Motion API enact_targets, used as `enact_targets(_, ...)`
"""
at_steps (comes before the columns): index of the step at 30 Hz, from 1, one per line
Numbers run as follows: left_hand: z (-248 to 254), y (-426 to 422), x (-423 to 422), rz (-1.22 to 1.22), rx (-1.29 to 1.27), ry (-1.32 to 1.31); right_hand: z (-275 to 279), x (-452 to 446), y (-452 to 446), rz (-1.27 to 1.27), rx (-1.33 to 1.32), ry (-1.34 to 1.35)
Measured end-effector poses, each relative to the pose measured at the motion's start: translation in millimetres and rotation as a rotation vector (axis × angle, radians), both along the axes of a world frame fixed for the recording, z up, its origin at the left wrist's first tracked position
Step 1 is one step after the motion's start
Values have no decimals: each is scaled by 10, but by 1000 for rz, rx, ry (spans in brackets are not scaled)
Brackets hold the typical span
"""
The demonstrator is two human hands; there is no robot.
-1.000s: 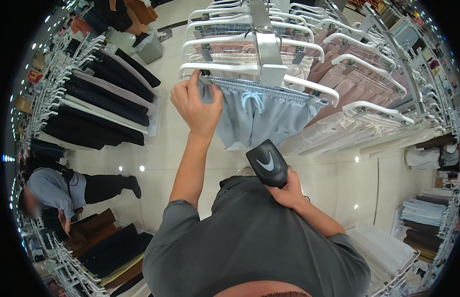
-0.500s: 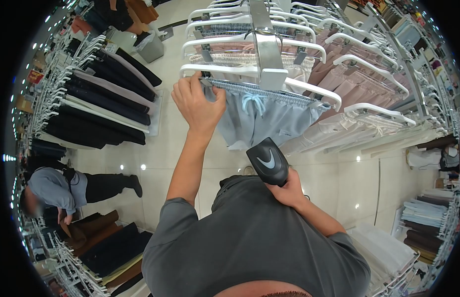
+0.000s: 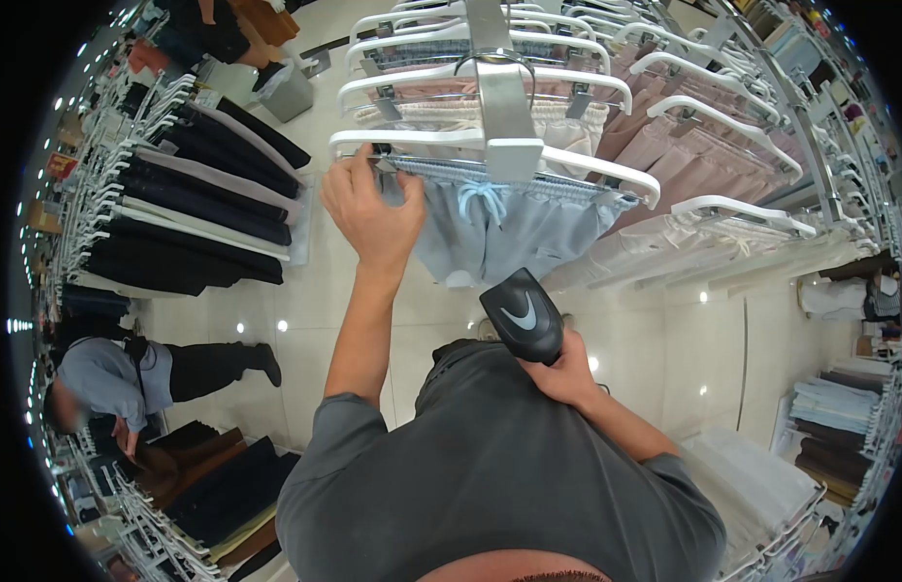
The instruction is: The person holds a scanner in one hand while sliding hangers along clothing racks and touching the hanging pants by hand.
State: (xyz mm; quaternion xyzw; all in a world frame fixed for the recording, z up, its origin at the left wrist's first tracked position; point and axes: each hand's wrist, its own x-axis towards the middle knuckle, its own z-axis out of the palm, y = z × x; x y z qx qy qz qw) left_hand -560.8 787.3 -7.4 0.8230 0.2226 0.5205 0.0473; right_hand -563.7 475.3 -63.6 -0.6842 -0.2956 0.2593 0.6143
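Note:
Light blue shorts [image 3: 509,228] with a drawstring bow hang by clips from a white hanger [image 3: 412,139] at the front of a metal rack arm [image 3: 504,97]. My left hand [image 3: 371,209] is at the hanger's left end, fingers behind and thumb in front, pinching the clip and waistband corner. Held in my right hand [image 3: 559,369], close to my body, is a black handheld scanner [image 3: 524,315] with its head pointing up toward the shorts. The fingers of that hand wrap round its handle.
More shorts [image 3: 703,165] on white hangers fill the racks behind and to the right. Dark trousers [image 3: 169,194] hang at the left. A person [image 3: 111,373] stands at the lower left by another rack. A grey bin [image 3: 284,92] is at the upper left.
The rack and blue shorts have shifted slightly left in view, along with my left hand, which keeps its grip. The person's hands at the lower left have moved a little.

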Motion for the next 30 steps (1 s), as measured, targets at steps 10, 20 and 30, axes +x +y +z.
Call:
enact_targets(10,-402,-551,-149,-246,-305,-311,4,68,-284,-151,12,117)
enact_targets(20,-747,-1799,32,-471,-680,-142,10,468,-1117,-117,165,294)
enact_targets(30,-699,-3157,488,-719,-907,-71,99,931,-1961,-21,376,342)
